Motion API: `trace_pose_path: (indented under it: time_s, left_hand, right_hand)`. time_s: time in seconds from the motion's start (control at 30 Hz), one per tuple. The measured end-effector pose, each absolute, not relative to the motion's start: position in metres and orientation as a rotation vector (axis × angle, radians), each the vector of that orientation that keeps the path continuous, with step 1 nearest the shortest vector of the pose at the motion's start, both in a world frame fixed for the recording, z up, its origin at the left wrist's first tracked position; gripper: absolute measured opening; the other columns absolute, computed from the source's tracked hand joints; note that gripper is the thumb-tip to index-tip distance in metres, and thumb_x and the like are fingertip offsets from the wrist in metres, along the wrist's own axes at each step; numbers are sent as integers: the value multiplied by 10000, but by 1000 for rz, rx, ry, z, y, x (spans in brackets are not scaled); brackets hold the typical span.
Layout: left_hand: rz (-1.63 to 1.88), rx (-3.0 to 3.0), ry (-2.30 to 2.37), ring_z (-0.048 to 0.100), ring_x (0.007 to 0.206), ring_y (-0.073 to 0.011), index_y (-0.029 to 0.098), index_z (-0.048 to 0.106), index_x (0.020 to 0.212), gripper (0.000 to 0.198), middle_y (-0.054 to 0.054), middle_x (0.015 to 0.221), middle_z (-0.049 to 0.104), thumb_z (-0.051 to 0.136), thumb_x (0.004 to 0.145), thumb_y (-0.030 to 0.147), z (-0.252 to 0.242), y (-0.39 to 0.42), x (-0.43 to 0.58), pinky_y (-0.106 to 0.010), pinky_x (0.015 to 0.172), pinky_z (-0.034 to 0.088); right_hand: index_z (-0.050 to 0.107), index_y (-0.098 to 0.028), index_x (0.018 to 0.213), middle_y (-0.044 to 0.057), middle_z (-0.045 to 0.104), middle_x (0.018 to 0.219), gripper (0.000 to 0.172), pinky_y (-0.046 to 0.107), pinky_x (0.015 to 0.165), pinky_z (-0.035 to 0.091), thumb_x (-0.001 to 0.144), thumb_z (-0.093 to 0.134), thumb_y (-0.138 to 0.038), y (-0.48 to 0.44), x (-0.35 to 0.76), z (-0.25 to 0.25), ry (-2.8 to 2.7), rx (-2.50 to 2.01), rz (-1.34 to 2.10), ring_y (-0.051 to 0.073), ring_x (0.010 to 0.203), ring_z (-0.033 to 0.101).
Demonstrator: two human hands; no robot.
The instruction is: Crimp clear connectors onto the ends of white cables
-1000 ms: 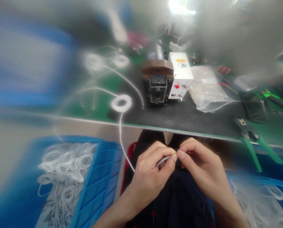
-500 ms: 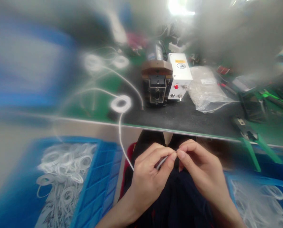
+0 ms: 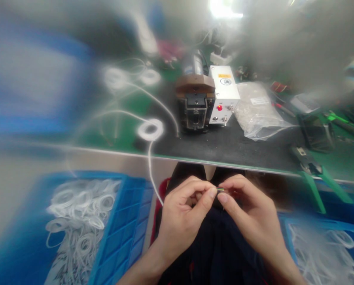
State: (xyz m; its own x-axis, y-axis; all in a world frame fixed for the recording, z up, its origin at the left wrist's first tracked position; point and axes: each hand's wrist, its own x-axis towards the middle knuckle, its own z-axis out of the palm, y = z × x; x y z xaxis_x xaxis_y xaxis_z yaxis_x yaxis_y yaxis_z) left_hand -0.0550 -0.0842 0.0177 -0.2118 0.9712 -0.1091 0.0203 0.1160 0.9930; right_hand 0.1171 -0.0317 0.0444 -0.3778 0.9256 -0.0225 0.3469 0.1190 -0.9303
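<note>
My left hand [image 3: 190, 204] pinches the end of a white cable [image 3: 149, 158] between thumb and forefinger. Thin inner wires [image 3: 220, 189], one of them green, stick out to the right of that pinch. Around those wire tips, my right hand [image 3: 246, 208] has thumb and forefinger apart, and it grips nothing that I can see. The cable runs from the left hand up over the table edge to a white coil [image 3: 150, 129] on the dark mat.
A small machine [image 3: 196, 95] with a white control box [image 3: 224, 93] stands on the mat [image 3: 233, 146]. Beside it lies a plastic bag [image 3: 260, 111]. Green-handled pliers [image 3: 310, 162] overhang the table edge. Blue crates hold coiled cables [image 3: 84, 209] at left and clear bags [image 3: 322, 253] at right.
My right thumb and forefinger have come apart from their pinch, baring the thin wires. My left hand has shifted slightly left, still pinching the cable.
</note>
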Motion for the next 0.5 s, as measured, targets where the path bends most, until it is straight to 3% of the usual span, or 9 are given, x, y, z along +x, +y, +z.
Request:
trace_pose_path:
  time_s: [0.07, 0.27, 0.5]
  left_hand:
    - [1253, 1029, 1431, 583, 681, -7, 246, 776, 956, 92, 40, 841, 665, 704, 1004, 278, 17, -86, -55, -123, 595, 435]
    - [1205, 1034, 1348, 560, 668, -10, 227, 782, 915, 114, 29, 817, 647, 718, 994, 280, 18, -85, -58, -133, 585, 416]
    - [1176, 996, 1265, 577, 706, -31, 207, 783, 906, 131, 14, 822, 646, 725, 988, 291, 20, -83, -58, -160, 631, 434]
  right_hand:
    - [713, -232, 983, -37, 675, 892, 25, 121, 723, 513, 993, 728, -250, -31, 115, 45, -1799, -1247, 1270, 36, 785, 645]
    - [734, -197, 891, -21, 668, 814, 146, 122, 665, 476, 992, 740, -302, -24, 119, 50, -1739, -1287, 1379, 35, 725, 620]
    - [718, -164, 923, -11, 593, 733, 171, 156, 582, 434, 983, 753, -320, -16, 128, 31, -1165, -1132, 2069, 38, 606, 528]
